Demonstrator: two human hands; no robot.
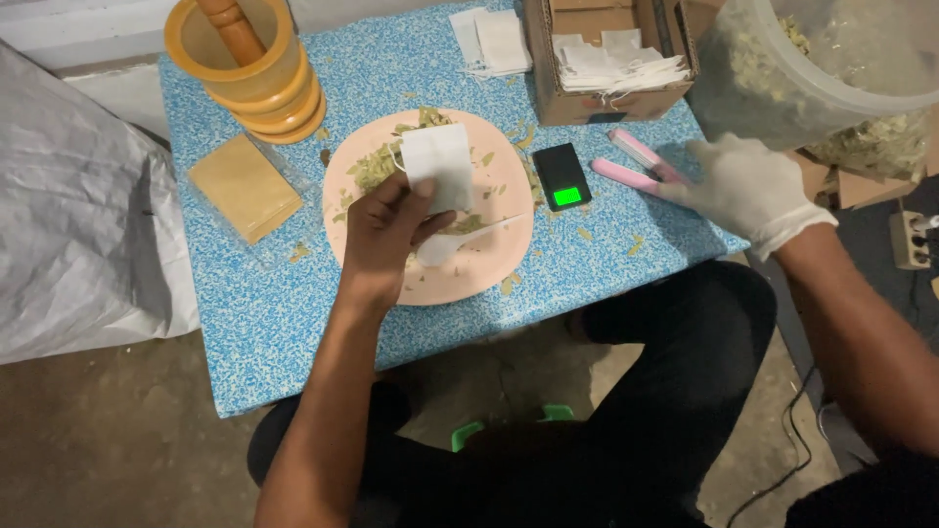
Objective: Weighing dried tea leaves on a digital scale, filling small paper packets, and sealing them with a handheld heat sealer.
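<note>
From the head camera, the left hand (391, 235) is bare and pinches a small white paper sachet (440, 166) between thumb and fingers, holding it upright just above the pink plate (489, 269). Loose dried green leaf (374, 168) lies on the plate beyond the hand, and a white spoon-like tool (460, 242) rests on it just under the fingers. Whether the sachet has any leaf in it cannot be told; it looks flat, so filling seems barely begun. The right hand (745, 188), in a white glove, lies flat and spread on the blue speckled table (264, 323), its fingertips touching a pink heat-sealing clamp (636, 166) without closing on it. Between the two hands sits a small black pocket scale (562, 176) with a lit green display and nothing on it, so weighing and sealing look still to do. Beyond the right hand a cardboard box (606, 103) holds many more sachets, which suggests most of the batch remains.
</note>
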